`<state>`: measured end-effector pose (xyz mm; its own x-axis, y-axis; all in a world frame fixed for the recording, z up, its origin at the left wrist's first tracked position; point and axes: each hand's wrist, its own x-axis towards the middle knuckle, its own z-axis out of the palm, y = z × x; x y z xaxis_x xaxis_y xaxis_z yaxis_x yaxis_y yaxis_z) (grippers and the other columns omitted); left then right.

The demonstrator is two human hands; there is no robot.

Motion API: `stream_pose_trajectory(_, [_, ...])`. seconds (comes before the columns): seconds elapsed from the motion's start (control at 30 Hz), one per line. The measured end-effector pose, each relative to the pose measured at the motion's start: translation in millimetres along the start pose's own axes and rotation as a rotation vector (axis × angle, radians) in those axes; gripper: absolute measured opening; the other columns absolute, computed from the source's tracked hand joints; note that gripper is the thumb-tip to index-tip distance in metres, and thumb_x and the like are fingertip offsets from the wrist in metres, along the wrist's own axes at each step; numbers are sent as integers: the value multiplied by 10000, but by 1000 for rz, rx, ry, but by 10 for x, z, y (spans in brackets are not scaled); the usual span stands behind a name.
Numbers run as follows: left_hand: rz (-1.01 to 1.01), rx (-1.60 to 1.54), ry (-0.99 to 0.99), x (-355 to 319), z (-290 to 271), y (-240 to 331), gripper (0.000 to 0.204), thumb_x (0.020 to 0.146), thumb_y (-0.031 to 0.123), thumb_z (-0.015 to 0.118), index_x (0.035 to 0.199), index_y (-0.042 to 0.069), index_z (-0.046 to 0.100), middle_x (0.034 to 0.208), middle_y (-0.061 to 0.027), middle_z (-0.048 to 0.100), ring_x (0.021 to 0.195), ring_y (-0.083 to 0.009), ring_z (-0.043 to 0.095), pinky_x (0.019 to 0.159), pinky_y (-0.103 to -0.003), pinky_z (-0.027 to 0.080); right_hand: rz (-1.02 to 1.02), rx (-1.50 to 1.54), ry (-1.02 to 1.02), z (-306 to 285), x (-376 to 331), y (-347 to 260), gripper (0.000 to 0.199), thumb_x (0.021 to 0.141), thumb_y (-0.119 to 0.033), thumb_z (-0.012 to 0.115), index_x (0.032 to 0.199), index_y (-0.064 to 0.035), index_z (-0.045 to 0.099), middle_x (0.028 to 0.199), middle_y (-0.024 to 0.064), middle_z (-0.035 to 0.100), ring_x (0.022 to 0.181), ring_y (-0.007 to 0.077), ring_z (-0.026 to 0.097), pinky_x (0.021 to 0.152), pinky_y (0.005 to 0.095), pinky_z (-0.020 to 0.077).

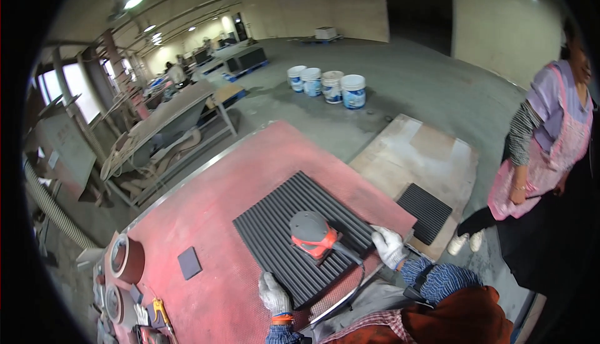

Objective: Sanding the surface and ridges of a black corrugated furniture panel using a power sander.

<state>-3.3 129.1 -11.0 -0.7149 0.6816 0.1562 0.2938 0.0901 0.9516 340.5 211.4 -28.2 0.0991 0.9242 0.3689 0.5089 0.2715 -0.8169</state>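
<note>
A black ribbed panel (pixel 273 219) lies at a slant on the pink table (pixel 206 200) in front of me. On its ribs rests a grey and red power sander (pixel 312 233), its cord running down past the panel's near edge. My left hand (pixel 274 293), in a white knit glove, grips the panel's near left edge. At the right corner my right hand (pixel 389 246), gloved alike, is closed on the rim, its fingertips partly hidden. Neither hand touches the sander.
Left on the table are a dark flat pad (pixel 189 263), tape-like rolls (pixel 127 258) and a yellow air gun (pixel 161 313). Another ribbed panel (pixel 425 213) lies on a board (pixel 406 150) at right. A person (pixel 544 138) stands beside it. Several buckets (pixel 333 86) stand beyond.
</note>
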Motion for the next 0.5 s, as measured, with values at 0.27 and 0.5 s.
stream_pose_trajectory(0.27, [427, 488, -58, -30, -215, -259, 305, 959, 20, 505, 1254, -17, 572, 1213, -265, 673, 996, -499, 666, 876, -539, 548, -65, -33, -36, 2, -25, -68, 414, 1025, -336, 546, 1250, -39, 725, 1111, 220, 745, 1020, 410, 701, 936, 486, 532])
stream_pose_trajectory(0.5, [455, 653, -77, -26, -188, -99, 254, 999, 65, 497, 1230, 28, 597, 1237, -263, 681, 1053, -486, 681, 877, -513, 576, -65, -6, -52, -15, -7, -25, 459, 1033, -355, 536, 1303, -21, 698, 1154, 229, 735, 1072, 402, 694, 984, 472, 520])
